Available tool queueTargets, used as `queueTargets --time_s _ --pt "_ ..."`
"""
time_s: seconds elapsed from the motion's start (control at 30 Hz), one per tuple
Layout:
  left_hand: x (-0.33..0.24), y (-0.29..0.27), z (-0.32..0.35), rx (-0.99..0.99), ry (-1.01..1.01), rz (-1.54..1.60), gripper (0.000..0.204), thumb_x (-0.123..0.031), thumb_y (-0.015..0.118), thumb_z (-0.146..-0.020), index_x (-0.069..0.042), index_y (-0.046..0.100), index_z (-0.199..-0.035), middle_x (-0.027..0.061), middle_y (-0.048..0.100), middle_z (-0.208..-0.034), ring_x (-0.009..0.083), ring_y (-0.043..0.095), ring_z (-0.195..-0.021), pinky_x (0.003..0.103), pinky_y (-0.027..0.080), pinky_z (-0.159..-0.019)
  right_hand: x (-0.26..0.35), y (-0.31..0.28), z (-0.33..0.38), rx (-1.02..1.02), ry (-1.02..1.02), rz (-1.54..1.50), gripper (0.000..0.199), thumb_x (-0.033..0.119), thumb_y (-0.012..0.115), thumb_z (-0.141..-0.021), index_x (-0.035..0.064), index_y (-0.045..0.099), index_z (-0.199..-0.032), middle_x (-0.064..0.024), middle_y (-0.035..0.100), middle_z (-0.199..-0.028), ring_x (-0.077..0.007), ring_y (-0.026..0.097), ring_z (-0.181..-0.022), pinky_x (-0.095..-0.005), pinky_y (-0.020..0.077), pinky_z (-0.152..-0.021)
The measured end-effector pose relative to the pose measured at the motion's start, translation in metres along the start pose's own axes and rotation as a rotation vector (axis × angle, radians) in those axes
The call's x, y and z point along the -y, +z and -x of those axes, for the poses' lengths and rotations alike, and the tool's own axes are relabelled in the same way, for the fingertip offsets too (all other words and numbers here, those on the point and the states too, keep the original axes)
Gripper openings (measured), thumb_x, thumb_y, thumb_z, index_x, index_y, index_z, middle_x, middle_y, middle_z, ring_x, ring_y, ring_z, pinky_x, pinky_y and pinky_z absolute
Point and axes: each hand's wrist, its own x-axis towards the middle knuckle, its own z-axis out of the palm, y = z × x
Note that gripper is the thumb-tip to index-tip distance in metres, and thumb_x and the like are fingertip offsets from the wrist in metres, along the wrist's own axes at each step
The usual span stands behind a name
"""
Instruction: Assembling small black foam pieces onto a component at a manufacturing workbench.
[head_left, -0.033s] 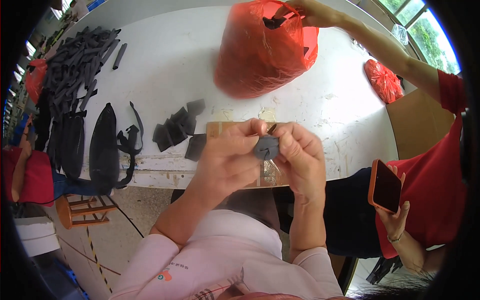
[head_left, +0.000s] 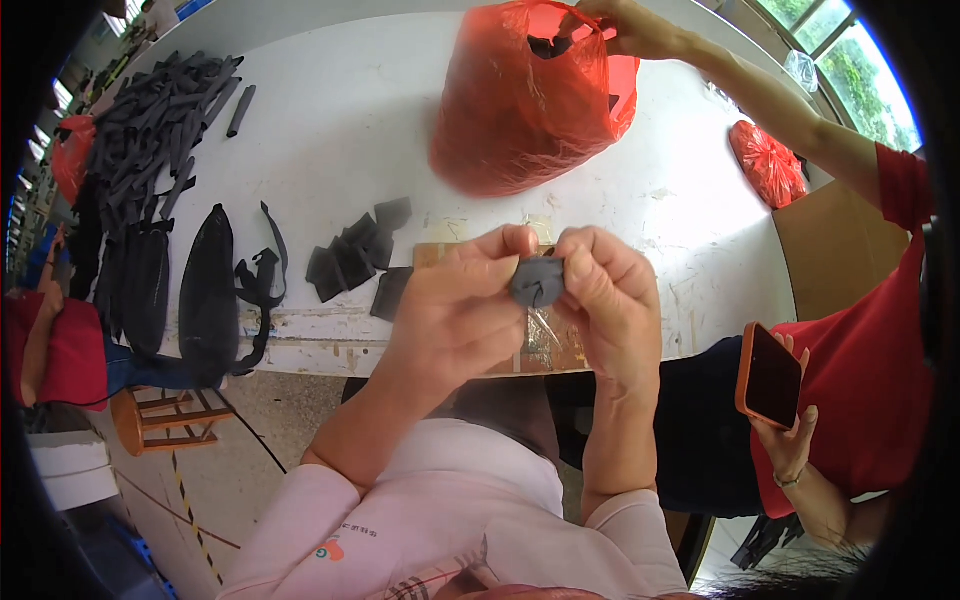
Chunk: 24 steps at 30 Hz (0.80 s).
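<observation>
Between my two hands is a small dark grey piece (head_left: 538,282), rounded and folded, like fabric or foam; its exact kind I cannot tell. My left hand (head_left: 465,305) pinches its left side between thumb and fingers. On its right side the thumb and fingers of my right hand (head_left: 608,295) press it. Both hands are held above a brown board (head_left: 565,345) at the table's near edge. Left of my hands lie several flat dark grey pieces (head_left: 345,262), partly overlapping.
A large red plastic bag (head_left: 530,120) stands at the far side, a co-worker's hand (head_left: 635,30) at its mouth. That person's other hand holds an orange-cased phone (head_left: 770,375). Dark strips (head_left: 150,120) are heaped at far left, near long black pieces (head_left: 208,290). A smaller red bag (head_left: 767,165) sits right.
My right hand has shifted slightly right and up, and the grey piece has turned and risen a little between my fingers. The co-worker's hand at the bag has moved slightly.
</observation>
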Motion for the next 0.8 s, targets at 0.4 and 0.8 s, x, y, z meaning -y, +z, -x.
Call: queueTargets --time_s 0.4,0.8 --pt "0.007 -0.020 -0.020 -0.193 0.745 -1.253 0.030 -0.006 0.058 -0.080 0.000 0.052 -0.108 0.0070 0.056 -0.086 0.0096 0.051 -0.082 0.020 0.039 -0.072 -0.033 -0.017 -0.007 -0.093 -0.126 0.291 0.019 0.018 0.052 -0.087 0.0003 0.054 -0.083 -0.0022 0.053 -0.072 -0.0058 0.046 -0.060 -0.0196 0.0373 -0.052" --pt "0.013 -0.016 -0.017 -0.204 0.665 -0.543 0.012 -0.013 0.049 -0.088 -0.002 0.054 -0.089 0.0065 0.056 -0.090 0.0140 0.051 -0.083 0.029 0.039 -0.077 -0.031 0.002 0.003 -0.318 -0.735 0.857 0.020 0.003 0.068 -0.069 -0.0003 0.057 -0.085 -0.0088 0.055 -0.078 -0.0132 0.051 -0.059 -0.0225 0.0404 -0.049"
